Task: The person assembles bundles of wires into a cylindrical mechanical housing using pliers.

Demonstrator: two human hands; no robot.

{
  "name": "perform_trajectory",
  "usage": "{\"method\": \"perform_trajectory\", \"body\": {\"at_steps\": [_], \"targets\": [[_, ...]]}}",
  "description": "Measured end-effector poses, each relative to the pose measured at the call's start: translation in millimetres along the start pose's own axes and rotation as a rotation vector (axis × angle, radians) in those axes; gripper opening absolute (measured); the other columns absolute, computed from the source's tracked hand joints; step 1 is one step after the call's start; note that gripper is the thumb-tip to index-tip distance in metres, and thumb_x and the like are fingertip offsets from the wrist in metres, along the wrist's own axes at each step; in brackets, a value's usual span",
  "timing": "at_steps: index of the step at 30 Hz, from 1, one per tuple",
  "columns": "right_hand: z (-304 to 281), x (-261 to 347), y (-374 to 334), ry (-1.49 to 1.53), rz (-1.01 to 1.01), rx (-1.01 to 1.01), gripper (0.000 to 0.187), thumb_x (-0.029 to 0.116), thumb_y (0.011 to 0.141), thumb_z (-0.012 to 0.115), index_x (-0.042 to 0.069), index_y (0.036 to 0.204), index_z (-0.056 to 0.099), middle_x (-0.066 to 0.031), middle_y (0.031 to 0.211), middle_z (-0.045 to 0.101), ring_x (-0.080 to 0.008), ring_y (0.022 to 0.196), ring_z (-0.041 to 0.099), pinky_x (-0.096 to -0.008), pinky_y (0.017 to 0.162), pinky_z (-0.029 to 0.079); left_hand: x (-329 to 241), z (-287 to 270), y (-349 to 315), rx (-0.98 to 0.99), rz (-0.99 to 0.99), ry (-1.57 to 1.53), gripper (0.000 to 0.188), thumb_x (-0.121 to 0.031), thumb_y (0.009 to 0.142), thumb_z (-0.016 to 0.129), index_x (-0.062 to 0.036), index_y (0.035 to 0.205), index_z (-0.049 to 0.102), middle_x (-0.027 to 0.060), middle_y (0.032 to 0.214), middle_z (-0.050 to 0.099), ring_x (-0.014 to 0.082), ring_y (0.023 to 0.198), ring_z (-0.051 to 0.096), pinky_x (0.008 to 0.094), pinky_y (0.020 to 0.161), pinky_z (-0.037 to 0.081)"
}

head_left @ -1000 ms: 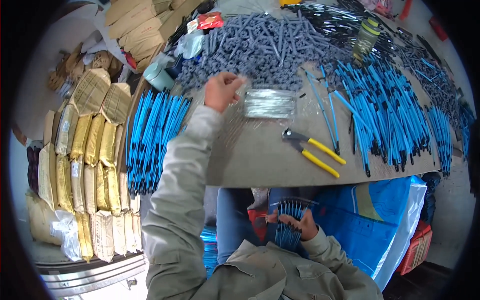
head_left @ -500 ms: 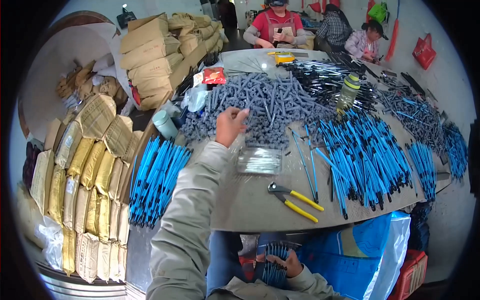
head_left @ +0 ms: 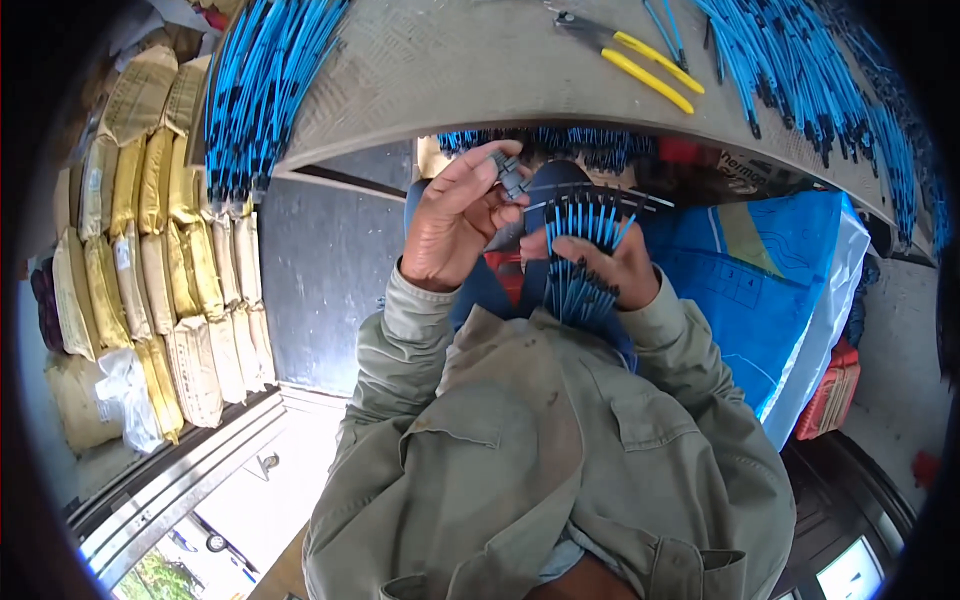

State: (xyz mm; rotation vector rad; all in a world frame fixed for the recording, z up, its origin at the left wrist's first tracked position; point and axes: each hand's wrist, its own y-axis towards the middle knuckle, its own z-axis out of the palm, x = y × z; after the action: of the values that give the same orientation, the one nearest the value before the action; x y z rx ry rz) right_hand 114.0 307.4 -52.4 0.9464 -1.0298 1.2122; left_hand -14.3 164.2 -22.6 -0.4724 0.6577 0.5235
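Above my lap, my left hand (head_left: 452, 222) is closed, pinching a small cluster of grey plastic pieces (head_left: 511, 178) between thumb and fingers. Just right of it, my right hand (head_left: 612, 268) wraps round a bundle of thin blue rods (head_left: 578, 218) with black ends. The rods fan out at the top, and thin pale and dark strips cross there, close to the grey pieces. I cannot tell whether the pieces touch the rods.
The table edge (head_left: 500, 118) runs just beyond my hands. On it lie yellow-handled pliers (head_left: 655, 72) and piles of blue rods (head_left: 270, 95). A blue plastic sheet (head_left: 760, 275) hangs at right; stacked paper sacks (head_left: 195, 250) stand at left.
My left hand has come back from the grey pile on the table to my lap, now with grey pieces in it. The view has tilted down. My right hand still holds the rods.
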Motion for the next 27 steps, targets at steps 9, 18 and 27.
{"method": "perform_trajectory", "body": {"at_steps": [9,18,27], "targets": [[17.1,-1.6,-10.5,0.053,0.011,0.049,0.02,0.008,0.086,0.053,-0.004,0.101,0.056,-0.01,0.091,0.065,-0.0144,0.083,0.061,-0.0273,0.076,0.048,8.3,-1.3,-22.7,-0.018,0.004,0.053,0.027,-0.016,0.087,0.055,-0.0003,0.109,0.056,0.005,0.088,0.061,0.011,0.076,0.059,0.0208,0.063,0.05],[14.9,-1.3,-2.3,0.038,0.046,0.001,0.025,0.01,0.084,0.054,-0.009,0.1,0.056,-0.0161,0.089,0.064,-0.0222,0.083,0.063,-0.0338,0.077,0.051,3.4,-1.1,-12.6,-0.124,0.014,0.101,0.024,-0.018,0.085,0.059,-0.0018,0.104,0.058,0.0071,0.087,0.063,0.0094,0.066,0.059,0.0194,0.056,0.05],[14.7,2.1,-2.1,0.088,0.097,-0.044,0.024,0.01,0.084,0.055,-0.01,0.097,0.057,-0.0164,0.089,0.064,-0.0227,0.083,0.063,-0.0338,0.077,0.051,11.2,-2.6,-1.7,-0.096,0.029,0.196,0.034,-0.024,0.088,0.054,-0.0019,0.114,0.051,0.0139,0.099,0.061,0.0112,0.069,0.061,0.0197,0.06,0.052]]}}
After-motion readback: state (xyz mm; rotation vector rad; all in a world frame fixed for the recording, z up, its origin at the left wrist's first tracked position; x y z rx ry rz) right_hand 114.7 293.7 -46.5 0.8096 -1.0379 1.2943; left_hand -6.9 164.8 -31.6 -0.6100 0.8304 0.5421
